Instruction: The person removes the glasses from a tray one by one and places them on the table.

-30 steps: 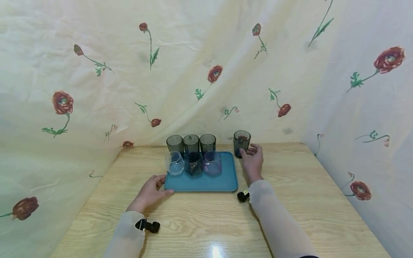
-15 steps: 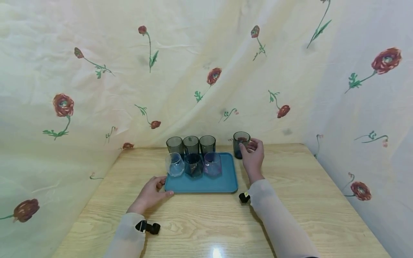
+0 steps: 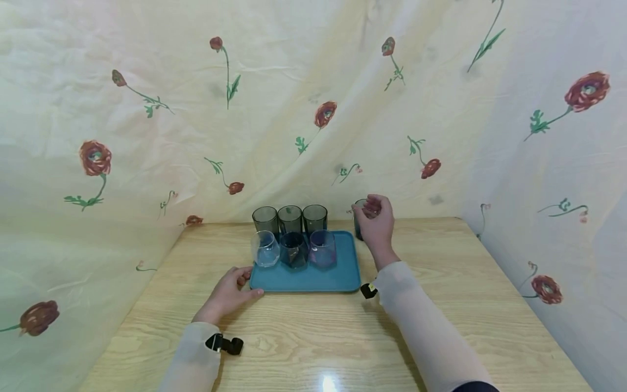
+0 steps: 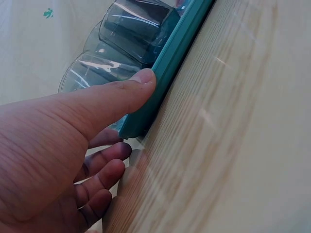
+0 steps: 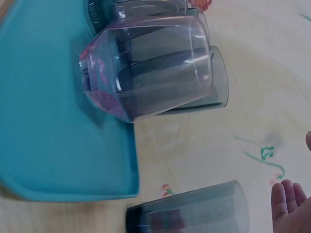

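Note:
My left hand (image 3: 230, 296) holds the left front corner of a blue tray (image 3: 306, 280). In the left wrist view its thumb (image 4: 141, 82) lies on the tray's rim and the other fingers are curled beside the corner. Just right of the tray stands a grey drinking glass (image 5: 194, 208), upright on the table. My right hand (image 3: 377, 223) is raised in front of it, fingers loosely bent, holding nothing; the right wrist view shows a gap between fingertips and glass. On the tray are a clear faceted glass (image 3: 266, 250), a dark one (image 3: 294, 251) and a purplish one (image 3: 323, 250).
Behind the faceted glasses stand three tall grey glasses (image 3: 290, 218) in a row, close together. A flowered cloth (image 3: 274, 136) hangs at the back and sides of the wooden table (image 3: 303, 337).
My right hand has let go of the grey glass and risen in front of its rim. The glass stays beside the tray. My left hand has not moved from the tray corner.

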`<state>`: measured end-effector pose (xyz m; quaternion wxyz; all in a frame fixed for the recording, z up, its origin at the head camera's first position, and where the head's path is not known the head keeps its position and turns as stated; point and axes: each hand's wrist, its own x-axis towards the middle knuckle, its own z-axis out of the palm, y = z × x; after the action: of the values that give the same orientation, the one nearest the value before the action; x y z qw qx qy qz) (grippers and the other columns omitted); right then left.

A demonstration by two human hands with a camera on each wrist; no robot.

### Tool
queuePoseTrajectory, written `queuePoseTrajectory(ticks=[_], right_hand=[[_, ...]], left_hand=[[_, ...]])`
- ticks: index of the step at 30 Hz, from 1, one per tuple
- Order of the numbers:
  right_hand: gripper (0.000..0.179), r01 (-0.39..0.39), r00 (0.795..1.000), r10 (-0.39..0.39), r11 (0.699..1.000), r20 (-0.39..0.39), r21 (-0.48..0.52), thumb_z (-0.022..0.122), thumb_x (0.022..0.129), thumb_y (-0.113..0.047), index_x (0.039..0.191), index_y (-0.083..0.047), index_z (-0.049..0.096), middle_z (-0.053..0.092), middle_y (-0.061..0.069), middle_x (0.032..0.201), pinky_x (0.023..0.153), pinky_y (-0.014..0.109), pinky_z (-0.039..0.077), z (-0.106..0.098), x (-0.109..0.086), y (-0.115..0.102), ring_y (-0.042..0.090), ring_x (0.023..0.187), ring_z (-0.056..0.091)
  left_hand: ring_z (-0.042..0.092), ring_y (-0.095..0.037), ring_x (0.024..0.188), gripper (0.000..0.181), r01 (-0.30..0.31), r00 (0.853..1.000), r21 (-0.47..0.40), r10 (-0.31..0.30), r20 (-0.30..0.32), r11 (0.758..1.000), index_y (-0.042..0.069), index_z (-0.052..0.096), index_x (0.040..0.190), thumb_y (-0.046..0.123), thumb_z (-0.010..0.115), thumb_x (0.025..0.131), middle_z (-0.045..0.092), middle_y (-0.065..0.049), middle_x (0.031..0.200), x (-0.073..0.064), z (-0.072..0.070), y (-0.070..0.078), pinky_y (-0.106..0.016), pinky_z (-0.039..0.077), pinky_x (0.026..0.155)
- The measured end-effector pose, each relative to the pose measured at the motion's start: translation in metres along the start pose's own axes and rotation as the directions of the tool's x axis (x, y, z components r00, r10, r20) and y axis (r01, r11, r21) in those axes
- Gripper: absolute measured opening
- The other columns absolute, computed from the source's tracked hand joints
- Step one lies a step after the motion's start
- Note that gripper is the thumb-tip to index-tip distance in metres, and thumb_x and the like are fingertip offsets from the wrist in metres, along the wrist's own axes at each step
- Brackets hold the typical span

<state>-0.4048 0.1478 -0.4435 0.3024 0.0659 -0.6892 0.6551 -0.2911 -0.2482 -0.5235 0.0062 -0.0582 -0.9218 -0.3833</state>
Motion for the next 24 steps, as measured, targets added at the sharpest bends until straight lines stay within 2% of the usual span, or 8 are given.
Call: queuePoseTrajectory(ticks=[4,8,14,16,22,24], right_hand=[[0.056,-0.037,0.991,0.038,0.999,0.127,-0.012,0.084,0.092,-0.019,0.137,-0.003,0.054,0.056,0.015,0.131,0.104,0.045,0.050,0.005,0.002,-0.010,0.038,0.121,0.059],[0.063,-0.076,0.960,0.091,0.995,0.264,-0.068,0.083,0.093,-0.026,0.144,-0.008,0.050,0.053,0.015,0.140,0.110,0.046,0.045,0.008,0.006,-0.015,0.036,0.130,0.054],[0.067,-0.104,0.918,0.140,0.988,0.372,-0.116,0.081,0.095,-0.029,0.148,-0.007,0.046,0.049,0.017,0.147,0.114,0.046,0.041,0.013,0.009,-0.014,0.034,0.137,0.050],[0.069,-0.111,0.899,0.162,0.983,0.407,-0.145,0.080,0.096,-0.030,0.150,-0.008,0.044,0.047,0.019,0.150,0.115,0.046,0.040,0.015,0.010,-0.013,0.034,0.139,0.049],[0.075,-0.141,0.826,0.254,0.957,0.503,-0.253,0.077,0.099,-0.029,0.159,-0.010,0.035,0.041,0.020,0.158,0.118,0.048,0.037,0.025,0.014,-0.012,0.034,0.145,0.043],[0.078,-0.158,0.810,0.278,0.951,0.517,-0.265,0.077,0.099,-0.026,0.160,-0.009,0.033,0.040,0.020,0.159,0.117,0.051,0.037,0.029,0.015,-0.012,0.035,0.146,0.042]], left_hand=[[0.051,-0.022,0.102,0.079,-0.002,1.000,0.003,0.002,0.000,1.000,0.006,0.055,0.151,0.038,0.088,0.087,0.058,-0.003,0.115,0.000,0.000,0.000,-0.045,0.046,0.092],[0.051,-0.022,0.102,0.078,-0.005,1.000,0.002,0.005,-0.002,1.000,0.006,0.055,0.151,0.038,0.088,0.087,0.058,-0.003,0.116,0.000,0.000,0.000,-0.044,0.046,0.092],[0.051,-0.022,0.102,0.078,-0.003,1.000,0.001,0.003,-0.001,1.000,0.006,0.055,0.151,0.036,0.088,0.088,0.058,-0.003,0.116,-0.001,0.000,0.000,-0.044,0.046,0.092],[0.051,-0.022,0.102,0.078,-0.003,1.000,0.000,0.003,0.000,1.000,0.006,0.054,0.151,0.037,0.088,0.088,0.058,-0.003,0.116,-0.002,0.000,0.000,-0.045,0.046,0.092],[0.051,-0.023,0.102,0.080,-0.010,1.000,-0.012,0.010,0.003,1.000,0.006,0.054,0.152,0.038,0.088,0.088,0.057,-0.003,0.116,-0.001,0.000,0.000,-0.045,0.046,0.093],[0.051,-0.023,0.103,0.080,-0.009,1.000,-0.014,0.009,0.004,1.000,0.006,0.054,0.152,0.040,0.087,0.087,0.057,-0.003,0.117,-0.001,0.000,-0.001,-0.045,0.046,0.093]])
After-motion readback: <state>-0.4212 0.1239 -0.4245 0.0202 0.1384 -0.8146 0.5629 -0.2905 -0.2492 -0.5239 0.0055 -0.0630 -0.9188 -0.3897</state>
